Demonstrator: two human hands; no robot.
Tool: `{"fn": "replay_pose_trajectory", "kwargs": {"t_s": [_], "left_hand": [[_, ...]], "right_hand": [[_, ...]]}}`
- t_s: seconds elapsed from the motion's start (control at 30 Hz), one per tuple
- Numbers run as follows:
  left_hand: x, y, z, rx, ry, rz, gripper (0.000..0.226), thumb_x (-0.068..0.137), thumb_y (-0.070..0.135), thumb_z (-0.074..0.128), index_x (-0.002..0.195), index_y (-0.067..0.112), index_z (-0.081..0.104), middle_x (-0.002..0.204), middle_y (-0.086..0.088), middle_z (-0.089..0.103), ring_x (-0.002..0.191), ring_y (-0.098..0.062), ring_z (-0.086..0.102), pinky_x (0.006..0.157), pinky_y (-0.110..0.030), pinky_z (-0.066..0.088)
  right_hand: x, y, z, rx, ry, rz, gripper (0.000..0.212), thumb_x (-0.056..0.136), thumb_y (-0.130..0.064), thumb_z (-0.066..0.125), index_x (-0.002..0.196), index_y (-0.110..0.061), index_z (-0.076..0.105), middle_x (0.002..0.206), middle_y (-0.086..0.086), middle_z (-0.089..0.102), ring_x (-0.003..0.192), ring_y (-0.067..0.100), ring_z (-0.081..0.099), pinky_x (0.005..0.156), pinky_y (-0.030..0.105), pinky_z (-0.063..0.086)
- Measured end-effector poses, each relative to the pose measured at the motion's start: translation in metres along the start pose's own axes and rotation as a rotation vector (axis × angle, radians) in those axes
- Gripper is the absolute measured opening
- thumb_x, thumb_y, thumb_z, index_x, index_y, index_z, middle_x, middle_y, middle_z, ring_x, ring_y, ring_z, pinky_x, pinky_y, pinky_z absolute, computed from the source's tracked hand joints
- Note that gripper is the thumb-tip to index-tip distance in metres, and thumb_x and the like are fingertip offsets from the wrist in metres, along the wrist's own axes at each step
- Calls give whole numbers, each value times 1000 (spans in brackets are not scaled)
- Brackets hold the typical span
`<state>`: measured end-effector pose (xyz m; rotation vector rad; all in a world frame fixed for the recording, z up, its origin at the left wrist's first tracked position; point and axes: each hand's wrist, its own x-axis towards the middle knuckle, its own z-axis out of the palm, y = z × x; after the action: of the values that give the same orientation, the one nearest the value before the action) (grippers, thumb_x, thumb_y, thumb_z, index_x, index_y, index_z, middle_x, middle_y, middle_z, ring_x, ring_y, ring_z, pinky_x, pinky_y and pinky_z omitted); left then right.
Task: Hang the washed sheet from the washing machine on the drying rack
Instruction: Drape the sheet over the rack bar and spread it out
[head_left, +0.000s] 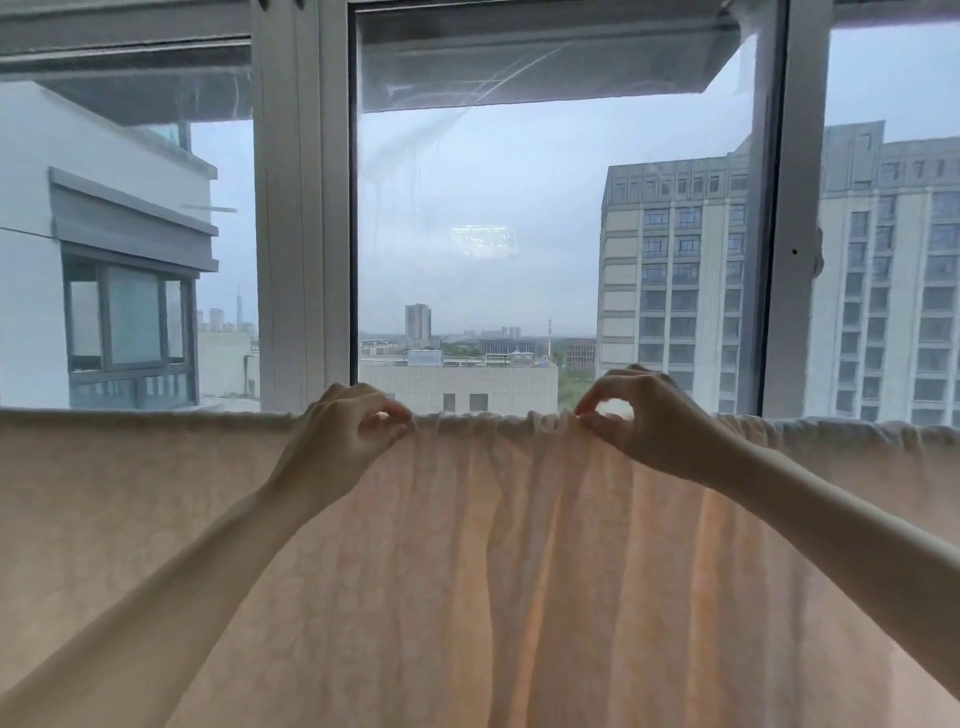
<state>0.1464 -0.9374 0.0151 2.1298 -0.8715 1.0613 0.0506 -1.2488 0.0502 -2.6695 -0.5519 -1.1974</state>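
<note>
— Where's the sheet (467, 571)?

— Draped over a straight horizontal line running from nine o'clock to three o'clock; the rack itself is hidden under the cloth. The fabric hangs down toward six, bunched into folds in the middle.

— And the hands?

— The left hand (345, 436) pinches the gathered top edge, fingers pressed together on the cloth. The right hand (644, 415), nearer three, pinches the same edge between thumb and fingertips.

— Behind it?

— A window (306, 208) at twelve, buildings (675, 270) beyond.

Drying rack hidden under sheet (493, 571)
</note>
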Motion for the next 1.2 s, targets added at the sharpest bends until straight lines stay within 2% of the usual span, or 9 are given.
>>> {"fn": "replay_pose_trajectory", "kwargs": {"t_s": [0.1, 0.27, 0.47, 0.63, 0.73, 0.8, 0.9, 1.1, 1.2], "left_hand": [[9, 1, 7, -10, -4, -3, 6, 85, 21, 68, 86, 26, 72, 85, 19, 62, 87, -9, 55, 78, -35, 48], [22, 1, 15, 81, -50, 10, 10, 93, 17, 57, 85, 23, 61, 86, 13, 58, 85, -13, 54, 76, -33, 45], [29, -24, 4, 119, 18, -221, 8, 93, 15, 57, 87, 17, 63, 90, -4, 66, 80, -17, 56, 73, -32, 41], [26, 11, 15, -64, -93, -67, 11, 92, 26, 60, 100, 21, 65, 95, 8, 65, 81, -4, 58, 70, -23, 45], [25, 35, 31, -133, -206, 26, 15, 87, 35, 66, 99, 27, 67, 94, 17, 64, 86, 5, 60, 78, -28, 51], [26, 40, 39, -149, -171, 37, 9, 83, 34, 70, 89, 27, 68, 87, 19, 63, 80, 7, 60, 78, -30, 53], [31, 40, 41, -166, -107, 5, 7, 83, 27, 71, 78, 25, 67, 79, 16, 65, 77, 0, 62, 77, -34, 54], [30, 4, 24, 57, 31, -184, 10, 87, 24, 66, 78, 26, 62, 79, 3, 68, 79, -21, 66, 75, -40, 55], [26, 10, 23, 59, 7, -137, 7, 89, 20, 63, 86, 27, 62, 92, 7, 66, 81, -18, 63, 82, -44, 52]], "right_hand": [[-2, -2, 6, 32, -11, 12, 3, 86, -15, 67, 89, -16, 67, 87, -8, 62, 78, 6, 61, 76, 28, 55], [2, 6, 7, 8, 23, 84, 5, 91, -9, 60, 94, -8, 63, 87, -1, 61, 76, 11, 58, 76, 25, 52], [-18, 58, -31, -68, 44, 386, 8, 89, -5, 61, 93, -4, 68, 87, 8, 70, 72, 16, 62, 72, 24, 51], [-26, 45, -40, 52, -61, 332, 15, 88, -1, 59, 95, -10, 67, 93, 0, 67, 82, 20, 67, 76, 31, 58], [-28, 39, -33, 13, -142, 273, 12, 87, -5, 62, 94, -12, 68, 92, -3, 67, 83, 23, 68, 79, 37, 58], [-28, 39, -30, -25, -103, 257, 9, 87, -7, 64, 94, -11, 69, 93, 0, 68, 83, 15, 66, 80, 25, 55], [-26, 43, -34, -64, -19, 248, 9, 87, -5, 65, 93, -8, 70, 89, 4, 71, 72, 1, 59, 69, 5, 46], [-36, 57, -51, -89, -24, 334, 9, 88, -5, 63, 94, -2, 70, 88, 8, 70, 79, 16, 65, 74, 13, 45], [-49, 58, -61, -28, 2, 376, 10, 88, -3, 63, 94, -9, 69, 87, -1, 67, 85, 14, 64, 77, 16, 47]]}}
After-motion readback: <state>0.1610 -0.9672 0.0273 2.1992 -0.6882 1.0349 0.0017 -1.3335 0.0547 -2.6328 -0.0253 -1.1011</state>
